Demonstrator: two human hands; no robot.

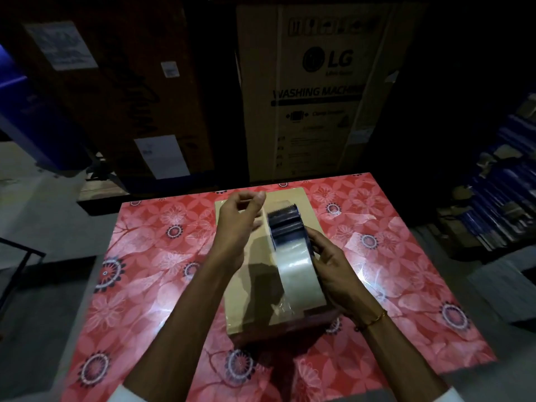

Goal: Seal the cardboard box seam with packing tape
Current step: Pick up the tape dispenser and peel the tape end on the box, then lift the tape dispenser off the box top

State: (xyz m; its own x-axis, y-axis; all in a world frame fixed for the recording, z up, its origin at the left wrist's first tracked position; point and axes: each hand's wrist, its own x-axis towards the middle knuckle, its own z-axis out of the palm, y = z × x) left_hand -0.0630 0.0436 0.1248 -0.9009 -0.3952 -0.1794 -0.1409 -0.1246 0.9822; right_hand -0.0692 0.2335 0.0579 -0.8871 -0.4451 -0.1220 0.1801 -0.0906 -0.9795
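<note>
A cardboard box (249, 274) lies flat on a table (150, 274) covered in red floral cloth. Above the box's top face, the right hand (338, 274) clasps a tape dispenser (290, 230) from its right side, fingers wrapped around the clear packing tape roll (298, 265); the dispenser's serrated blade points away from the person. A strip of tape runs down to the box's near edge. The left hand (237, 224) hovers just left of the dispenser, raised off the box, thumb and forefinger curled close together; whether they pinch tape cannot be told. Large cartons (319, 91) stand behind the table.
</note>
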